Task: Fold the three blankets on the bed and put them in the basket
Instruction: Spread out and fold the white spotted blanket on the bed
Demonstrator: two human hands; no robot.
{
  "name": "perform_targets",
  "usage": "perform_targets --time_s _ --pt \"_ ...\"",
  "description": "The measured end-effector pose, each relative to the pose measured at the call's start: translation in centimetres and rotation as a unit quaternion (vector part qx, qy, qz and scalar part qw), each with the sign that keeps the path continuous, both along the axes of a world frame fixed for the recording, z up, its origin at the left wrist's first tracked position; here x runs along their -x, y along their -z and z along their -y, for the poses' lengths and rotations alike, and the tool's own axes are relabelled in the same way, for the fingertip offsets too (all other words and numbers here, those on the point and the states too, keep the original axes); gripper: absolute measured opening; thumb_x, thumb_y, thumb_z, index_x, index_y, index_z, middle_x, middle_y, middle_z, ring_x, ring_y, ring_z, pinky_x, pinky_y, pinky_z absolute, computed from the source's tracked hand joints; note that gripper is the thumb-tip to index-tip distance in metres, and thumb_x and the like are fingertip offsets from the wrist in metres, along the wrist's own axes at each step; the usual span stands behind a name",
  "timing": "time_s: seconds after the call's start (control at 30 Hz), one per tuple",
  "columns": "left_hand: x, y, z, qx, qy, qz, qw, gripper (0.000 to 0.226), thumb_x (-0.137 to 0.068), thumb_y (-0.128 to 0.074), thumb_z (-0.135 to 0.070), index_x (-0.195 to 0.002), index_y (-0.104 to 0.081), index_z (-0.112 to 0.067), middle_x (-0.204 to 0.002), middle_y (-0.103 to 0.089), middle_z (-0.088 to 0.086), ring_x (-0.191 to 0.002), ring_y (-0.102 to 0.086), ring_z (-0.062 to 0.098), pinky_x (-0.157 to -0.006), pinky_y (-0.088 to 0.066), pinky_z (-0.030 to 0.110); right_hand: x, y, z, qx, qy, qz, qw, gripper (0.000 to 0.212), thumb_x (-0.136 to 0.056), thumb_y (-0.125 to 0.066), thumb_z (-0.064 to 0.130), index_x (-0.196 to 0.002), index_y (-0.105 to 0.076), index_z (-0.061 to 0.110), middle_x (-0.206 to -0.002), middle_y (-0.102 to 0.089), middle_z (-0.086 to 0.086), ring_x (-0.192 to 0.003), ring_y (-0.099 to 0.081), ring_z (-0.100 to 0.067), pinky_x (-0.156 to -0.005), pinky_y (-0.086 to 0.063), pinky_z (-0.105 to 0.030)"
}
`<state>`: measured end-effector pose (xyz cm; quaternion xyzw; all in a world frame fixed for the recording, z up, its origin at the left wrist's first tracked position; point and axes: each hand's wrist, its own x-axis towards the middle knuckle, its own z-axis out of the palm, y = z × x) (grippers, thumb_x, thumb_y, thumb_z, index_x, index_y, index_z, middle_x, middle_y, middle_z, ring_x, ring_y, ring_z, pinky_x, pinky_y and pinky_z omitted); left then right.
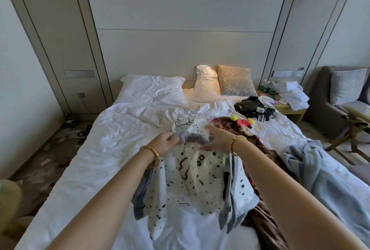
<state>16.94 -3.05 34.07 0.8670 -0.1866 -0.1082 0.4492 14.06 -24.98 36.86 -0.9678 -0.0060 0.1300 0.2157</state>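
A white blanket with black spots and a grey edge (192, 177) lies crumpled in the middle of the bed (90, 159). My left hand (165, 143) pinches its grey edge at the top. My right hand (218, 139) lies over the same edge with fingers spread, thumb underneath the fabric. A brown blanket with yellow and pink pompoms (262, 149) lies under it to the right. A light blue blanket (320, 173) is heaped at the bed's right edge. No basket is in view.
White pillows (154, 87) and a patterned cushion (236, 81) sit at the headboard. A black device with cables (254, 107) lies on the bed's far right. A nightstand with bottles and towels (288, 95) and a grey armchair (340, 99) stand on the right.
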Motion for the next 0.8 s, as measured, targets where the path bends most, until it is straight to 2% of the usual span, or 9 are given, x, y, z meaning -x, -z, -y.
perform_targets --time_s 0.07,0.1,0.2,0.3,0.4,0.53,0.6,0.7,0.8 --pt "0.3 -0.5 0.7 -0.026 0.067 -0.015 0.997 0.025 -0.092 -0.051 -0.040 -0.094 -0.058 -0.017 -0.095 -0.054 0.002 -0.087 -0.049 0.013 -0.079 -0.037 0.029 0.4 -0.2 -1.5 -0.075 -0.057 0.019 0.995 0.088 -0.077 -0.072 0.036 -0.148 -0.020 0.026 -0.132 -0.052 -0.005 -0.111 -0.052 -0.013 -0.088 -0.036 -0.019" --pt "0.5 -0.8 1.1 -0.036 0.089 -0.013 0.995 0.023 -0.093 -0.051 -0.039 -0.087 -0.057 -0.018 -0.089 -0.053 0.000 -0.083 -0.048 0.012 -0.077 -0.036 0.029 0.6 -0.1 -2.3 -0.100 -0.077 0.022 0.992 0.080 -0.078 -0.072 0.030 -0.145 -0.028 0.028 -0.120 -0.058 0.000 -0.100 -0.054 -0.007 -0.084 -0.038 -0.018" --pt "0.8 -1.7 1.5 -0.060 0.101 0.015 0.993 0.034 -0.094 -0.049 -0.031 -0.063 -0.043 -0.021 -0.066 -0.043 -0.005 -0.066 -0.042 0.014 -0.061 -0.031 0.025 0.6 0.1 -3.9 -0.143 -0.116 0.008 0.983 0.034 -0.081 -0.068 0.015 -0.112 -0.059 0.024 -0.076 -0.054 0.011 -0.064 -0.049 0.001 -0.066 -0.040 -0.014" --pt "1.0 -1.8 0.9 -0.072 0.065 0.032 0.995 0.021 -0.092 -0.053 -0.035 -0.078 -0.044 -0.021 -0.065 -0.044 -0.009 -0.057 -0.040 0.008 -0.052 -0.030 0.018 0.6 0.1 -4.0 -0.129 -0.107 0.010 0.986 0.008 -0.084 -0.065 0.021 -0.087 -0.057 0.020 -0.067 -0.048 0.009 -0.060 -0.043 -0.003 -0.057 -0.035 -0.014" --pt "1.5 -1.4 0.2 -0.017 0.045 0.067 0.997 0.026 -0.089 -0.058 -0.032 -0.097 -0.036 -0.022 -0.071 -0.049 -0.011 -0.058 -0.044 0.004 -0.052 -0.035 0.010 0.3 0.3 -3.8 -0.104 -0.069 0.054 0.991 0.026 -0.086 -0.061 0.026 -0.064 -0.048 0.024 -0.061 -0.045 0.007 -0.054 -0.040 -0.005 -0.050 -0.032 -0.016" --pt "1.9 -0.6 -0.2 -0.013 0.061 0.096 0.993 0.022 -0.087 -0.062 -0.026 -0.088 -0.042 -0.034 -0.103 -0.045 -0.003 -0.083 -0.051 0.016 -0.069 -0.041 0.020 0.0 0.1 -3.7 -0.122 -0.028 0.097 0.987 0.036 -0.086 -0.060 0.021 -0.057 -0.039 0.023 -0.055 -0.039 0.005 -0.050 -0.035 -0.008 -0.047 -0.028 -0.016" --pt "1.8 0.1 -0.1 -0.034 0.031 0.115 0.992 0.018 -0.086 -0.065 -0.028 -0.093 -0.049 -0.029 -0.109 -0.040 -0.004 -0.090 -0.048 0.015 -0.075 -0.040 0.019 0.0 0.0 -3.7 -0.130 -0.019 0.099 0.986 0.036 -0.085 -0.060 0.019 -0.057 -0.038 0.023 -0.054 -0.038 0.005 -0.049 -0.034 -0.008 -0.047 -0.028 -0.017" --pt "1.7 0.5 0.0 -0.033 -0.031 0.157 0.986 0.029 -0.084 -0.066 -0.033 -0.104 -0.053 -0.018 -0.108 -0.041 -0.002 -0.079 -0.046 0.011 -0.063 -0.036 0.013 -0.1 -0.1 -3.5 -0.141 -0.011 0.099 0.985 0.031 -0.085 -0.060 0.020 -0.060 -0.043 0.022 -0.054 -0.040 0.006 -0.048 -0.036 -0.007 -0.047 -0.029 -0.017" --pt "1.8 0.8 0.0 -0.044 -0.027 0.140 0.989 0.028 -0.084 -0.065 -0.037 -0.104 -0.058 -0.019 -0.109 -0.042 -0.004 -0.078 -0.046 0.008 -0.066 -0.037 0.013 -0.2 -0.1 -3.3 -0.144 -0.006 0.097 0.985 0.025 -0.085 -0.060 0.021 -0.063 -0.048 0.019 -0.055 -0.042 0.006 -0.047 -0.036 -0.007 -0.046 -0.030 -0.016"
